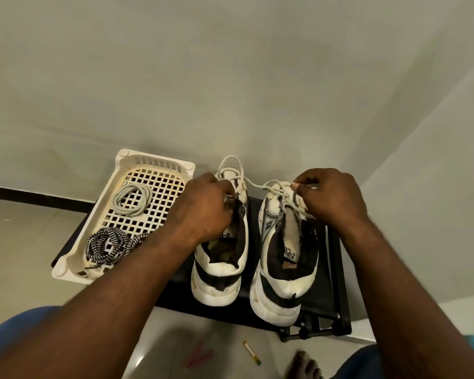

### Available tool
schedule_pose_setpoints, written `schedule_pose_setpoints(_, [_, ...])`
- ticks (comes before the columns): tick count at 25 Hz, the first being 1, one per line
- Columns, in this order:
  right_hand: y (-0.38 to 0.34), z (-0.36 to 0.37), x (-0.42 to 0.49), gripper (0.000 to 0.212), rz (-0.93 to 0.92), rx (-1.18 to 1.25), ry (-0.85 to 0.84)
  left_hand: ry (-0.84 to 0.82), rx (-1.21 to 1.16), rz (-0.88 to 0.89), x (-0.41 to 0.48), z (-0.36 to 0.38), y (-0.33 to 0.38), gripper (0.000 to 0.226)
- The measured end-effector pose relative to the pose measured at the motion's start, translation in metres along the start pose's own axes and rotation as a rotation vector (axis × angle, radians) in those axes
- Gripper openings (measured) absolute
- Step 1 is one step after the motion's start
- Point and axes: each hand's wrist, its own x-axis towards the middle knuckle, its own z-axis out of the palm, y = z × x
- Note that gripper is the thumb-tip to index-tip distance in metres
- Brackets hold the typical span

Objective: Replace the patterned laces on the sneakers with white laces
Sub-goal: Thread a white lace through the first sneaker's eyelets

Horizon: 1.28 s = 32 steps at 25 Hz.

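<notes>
Sneakers are stood on the tabletop, toes away; the left sneaker is gripped by the left hand, and the white lace is pinched over the right sneaker by the right hand, hands apart.

The only legible writing sits inside the two shoes. On the pale insole of the right-hand white-and-black sneaker, dark printed characters run sideways to the camera. They look like "Z-PL", and whatever follows is too small and skewed to make out. The insole of the left-hand white-and-black sneaker carries the same sort of print. Only its end, roughly "-Z", shows beside the left hand, which covers the rest. On the inner side of the right-hand sneaker, a slanted grey mark resembles a letter N, though it is blurred.
</notes>
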Motion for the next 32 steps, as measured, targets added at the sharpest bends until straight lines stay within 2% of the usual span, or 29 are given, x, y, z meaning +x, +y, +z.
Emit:
schedule_pose_setpoints(1, [0.005,0.000,0.002,0.006,0.034,-0.052,-0.070,-0.040,0.024,-0.009,-0.001,0.000,-0.001,0.035])
schedule_pose_setpoints(3, [0.011,0.005,0.003,0.014,0.084,-0.113,-0.198,-0.086,0.102,-0.004,-0.001,-0.001,-0.001,0.041])
schedule_pose_setpoints(6, [0.015,0.014,-0.004,0.023,0.086,-0.111,-0.268,-0.031,0.158,0.025,-0.001,-0.002,0.001,0.041])
schedule_pose_setpoints(11, [0.030,0.014,-0.023,0.008,0.046,0.075,-0.187,0.072,0.191,0.010,0.004,-0.002,0.010,0.030])
schedule_pose_setpoints(14, [0.037,0.008,-0.036,0.008,0.059,0.230,-0.121,0.092,0.165,-0.094,0.008,-0.001,0.019,0.025])
schedule_pose_setpoints(16, [0.039,0.003,-0.041,0.011,0.051,0.218,-0.059,0.123,0.176,-0.109,0.009,0.000,0.024,0.027])
schedule_pose_setpoints(18, [0.041,0.000,-0.042,0.013,0.048,0.182,-0.011,0.220,0.212,-0.005,0.011,0.004,0.031,0.038])
schedule_pose_setpoints(20, [0.039,0.004,-0.038,0.012,0.064,0.197,-0.019,0.267,0.114,0.141,0.008,0.009,0.045,0.039])
schedule_pose_setpoints(23, [0.033,0.016,-0.024,0.007,0.124,0.194,-0.090,0.076,-0.139,0.170,0.006,0.024,0.067,0.023])
schedule_pose_setpoints(26, [0.027,0.022,-0.011,0.003,0.123,0.034,-0.124,-0.062,-0.079,0.142,0.007,0.041,0.077,0.037])
schedule_pose_setpoints(29, [0.029,0.024,-0.007,0.005,0.115,0.009,-0.104,-0.058,-0.020,0.111,0.011,0.053,0.085,0.039])
schedule_pose_setpoints(31, [0.033,0.020,-0.005,0.007,0.137,0.118,-0.085,-0.029,-0.008,0.078,0.013,0.058,0.087,0.036])
schedule_pose_setpoints(32, [0.036,0.015,-0.003,0.007,0.158,0.169,-0.009,-0.017,0.009,0.078,0.013,0.058,0.088,0.036])
